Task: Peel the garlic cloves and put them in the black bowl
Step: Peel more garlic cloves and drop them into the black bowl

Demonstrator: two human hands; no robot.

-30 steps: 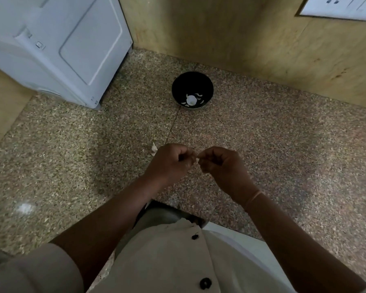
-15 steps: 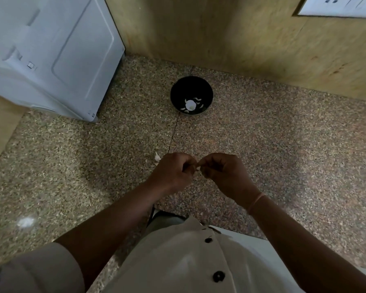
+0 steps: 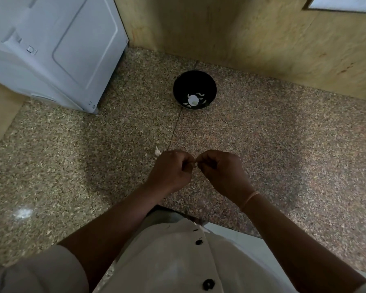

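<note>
**Peeling one small clove over the floor**

The garlic clove (image 3: 195, 164) is a tiny pale bit between the two hands, near the middle of the scene and above the floor (image 3: 262, 134). Fingers hide most of it. The left hand (image 3: 171, 170) is curled up tight and pinches one side of it. The right hand (image 3: 222, 172) is curled too and pinches the other side.

To do this well, I think one hand should hold the clove firm. The other should pick at the loose skin and pull it off in small bits. Squeeze too hard and the clove may slip and pop out.

The black bowl (image 3: 193, 80) sits far off, straight ahead and well apart from the hands. It has white pieces (image 3: 193, 100) in it. So the clean clove will need a long reach.

More garlic (image 3: 157, 152) lies on the floor just left of the left hand. A white machine (image 3: 61, 49) stands far left, beside the wooden wall (image 3: 241, 28).
</note>
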